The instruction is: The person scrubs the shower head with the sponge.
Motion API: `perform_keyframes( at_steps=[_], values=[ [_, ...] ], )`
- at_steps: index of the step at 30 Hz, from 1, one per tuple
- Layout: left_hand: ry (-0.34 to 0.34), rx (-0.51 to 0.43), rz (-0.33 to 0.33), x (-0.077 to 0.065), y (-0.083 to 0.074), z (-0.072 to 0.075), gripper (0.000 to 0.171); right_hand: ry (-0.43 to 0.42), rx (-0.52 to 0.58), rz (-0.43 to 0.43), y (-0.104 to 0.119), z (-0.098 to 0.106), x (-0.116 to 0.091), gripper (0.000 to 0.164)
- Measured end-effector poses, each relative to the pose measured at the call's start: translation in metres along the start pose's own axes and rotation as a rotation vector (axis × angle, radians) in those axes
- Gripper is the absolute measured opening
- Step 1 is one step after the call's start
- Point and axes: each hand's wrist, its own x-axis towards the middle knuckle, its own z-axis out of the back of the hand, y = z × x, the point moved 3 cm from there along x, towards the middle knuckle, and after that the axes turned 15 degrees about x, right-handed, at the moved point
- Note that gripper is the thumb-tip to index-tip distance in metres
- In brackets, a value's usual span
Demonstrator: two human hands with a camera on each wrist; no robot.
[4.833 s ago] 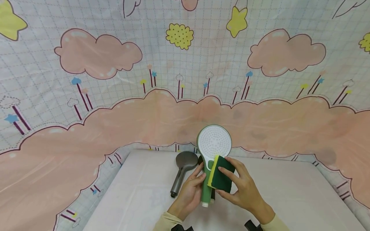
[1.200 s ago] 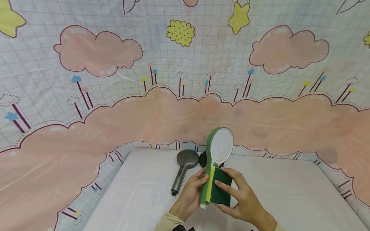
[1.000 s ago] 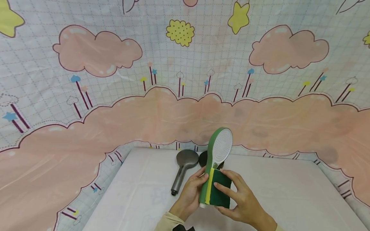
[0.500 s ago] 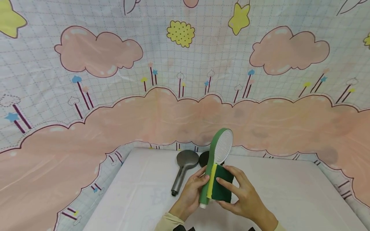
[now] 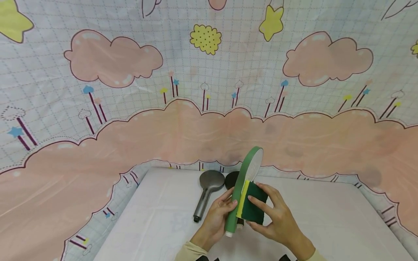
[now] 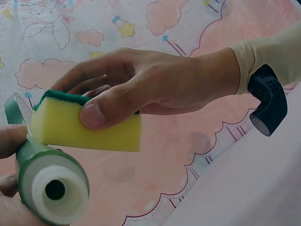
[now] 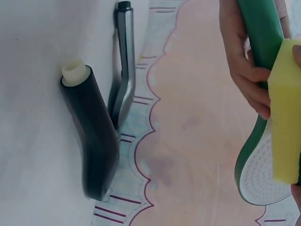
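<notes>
In the head view my left hand [image 5: 213, 219] grips the handle of a green shower head [image 5: 235, 203], held up at a tilt with its white spray face turned to the right. My right hand [image 5: 281, 217] pinches a sponge [image 5: 256, 203], dark green on one side and yellow on the other. The yellow side lies against the shower head's handle, just below the spray face. From the left wrist view, the white threaded end [image 6: 59, 193] of the handle faces the camera. Fingers of the left hand wrap the handle in the right wrist view.
A grey shower head [image 5: 209, 190] lies on the white table [image 5: 156, 206] to the left of my hands. Behind the green one lies a black shower head [image 7: 94, 136], partly hidden in the head view. A cartoon-print cloth [image 5: 196, 137] hangs behind the table.
The green shower head has turned further, its spray face now showing narrow and edge-on. The sponge slid down the handle, then back up toward the spray face. Both grips stay the same.
</notes>
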Motion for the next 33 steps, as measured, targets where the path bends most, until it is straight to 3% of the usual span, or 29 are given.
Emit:
perform_keyframes(
  at_steps=[7, 16, 33],
  values=[
    [0.021, -0.018, -0.008, 0.002, 0.001, 0.002, 0.062, 0.030, 0.005, -0.009, 0.006, -0.004, -0.003, 0.058],
    [0.021, -0.028, -0.009, 0.002, -0.003, 0.003, 0.061, 0.042, 0.052, 0.053, 0.013, -0.009, -0.005, 0.056],
    [0.001, -0.020, 0.002, 0.001, -0.003, 0.005, 0.060, 0.073, 0.021, 0.021, 0.022, -0.013, -0.010, 0.055]
  ],
)
